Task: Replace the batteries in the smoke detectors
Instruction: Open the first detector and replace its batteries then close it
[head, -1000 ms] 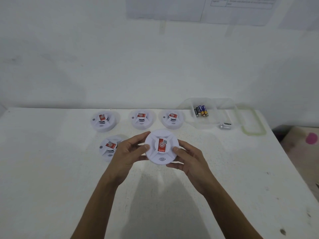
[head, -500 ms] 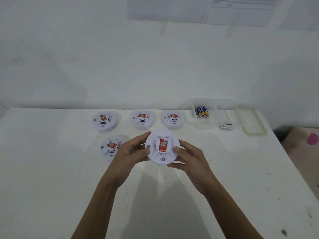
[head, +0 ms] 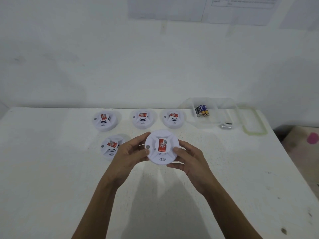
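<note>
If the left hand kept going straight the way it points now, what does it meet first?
The held smoke detector, which the left hand grips. Beyond it, the line leads roughly to the middle back-row detector, though the hand may pass above it.

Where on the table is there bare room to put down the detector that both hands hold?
Free: the near table left of the left hand, and right of the right hand up to the edge. Crowded: the far strip, with three detectors and the clear container; a fourth detector lies beside the left hand.
</note>
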{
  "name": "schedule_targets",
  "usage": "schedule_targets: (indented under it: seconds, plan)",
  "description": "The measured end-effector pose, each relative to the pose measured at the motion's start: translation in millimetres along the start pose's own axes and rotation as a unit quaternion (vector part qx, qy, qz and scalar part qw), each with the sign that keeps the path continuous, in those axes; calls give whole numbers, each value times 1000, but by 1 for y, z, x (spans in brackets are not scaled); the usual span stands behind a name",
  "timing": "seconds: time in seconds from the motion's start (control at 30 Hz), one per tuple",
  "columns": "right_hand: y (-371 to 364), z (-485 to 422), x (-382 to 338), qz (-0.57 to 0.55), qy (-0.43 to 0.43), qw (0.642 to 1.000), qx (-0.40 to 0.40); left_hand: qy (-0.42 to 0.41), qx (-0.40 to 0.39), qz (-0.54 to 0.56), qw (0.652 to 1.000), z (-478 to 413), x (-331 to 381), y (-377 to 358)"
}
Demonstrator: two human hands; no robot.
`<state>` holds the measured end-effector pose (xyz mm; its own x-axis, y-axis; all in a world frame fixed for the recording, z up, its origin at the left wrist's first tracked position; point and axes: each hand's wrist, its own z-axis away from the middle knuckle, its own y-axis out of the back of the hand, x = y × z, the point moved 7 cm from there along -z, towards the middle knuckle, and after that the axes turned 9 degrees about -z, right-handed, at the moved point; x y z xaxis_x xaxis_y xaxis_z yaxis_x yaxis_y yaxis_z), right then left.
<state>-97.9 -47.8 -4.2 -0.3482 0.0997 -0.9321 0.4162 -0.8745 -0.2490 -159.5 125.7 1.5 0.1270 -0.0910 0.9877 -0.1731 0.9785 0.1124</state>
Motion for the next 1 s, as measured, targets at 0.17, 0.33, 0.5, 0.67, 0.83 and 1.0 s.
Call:
schedule_targets:
  seconds: [0.17,0.33,0.5,0.67,0.83,1.0]
  plan:
    - [-1,1,0,-3,-1,1000,2,1,2,1,1000,1,-1,1]
    - [-1,1,1,-1,1,1000,6,3,2,0,1000,2,-1,2]
    - [-2,2,1,-8,0,1000,2,0,2,0,1000,4,1,1]
    - [-2,2,2,-9,0,1000,4,2,6,-1,1000,5,3,0]
    - [-2,3,1,-9,1,1000,4,3,6,-4,1000,6,3,0]
    - [-2,3,1,-5,1,1000,5,3,5,-7,1000,6,4,0]
